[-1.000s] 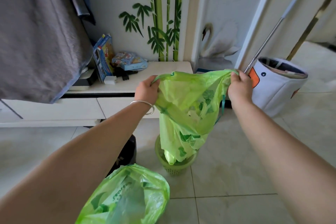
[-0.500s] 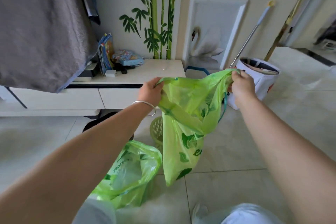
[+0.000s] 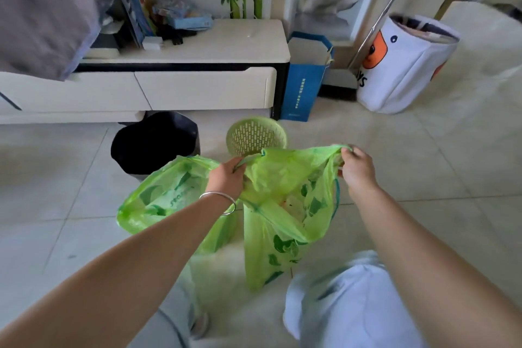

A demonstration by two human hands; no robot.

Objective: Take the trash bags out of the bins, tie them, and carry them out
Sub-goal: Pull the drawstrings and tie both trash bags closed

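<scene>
On the tile floor (image 3: 423, 167), both hands, left hand (image 3: 226, 178) and right hand (image 3: 357, 168), pinch the green trash bag (image 3: 285, 206) rim at nine and three o'clock; cross them for a tight knot.

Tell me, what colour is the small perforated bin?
Light green basket bin, seen in the head view.

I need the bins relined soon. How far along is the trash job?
Done: both the green basket and black bin look bagless; one green bag sits on the floor. In hand: left hand and right hand hold the second bag open. Left: tying both, carrying out.
</scene>
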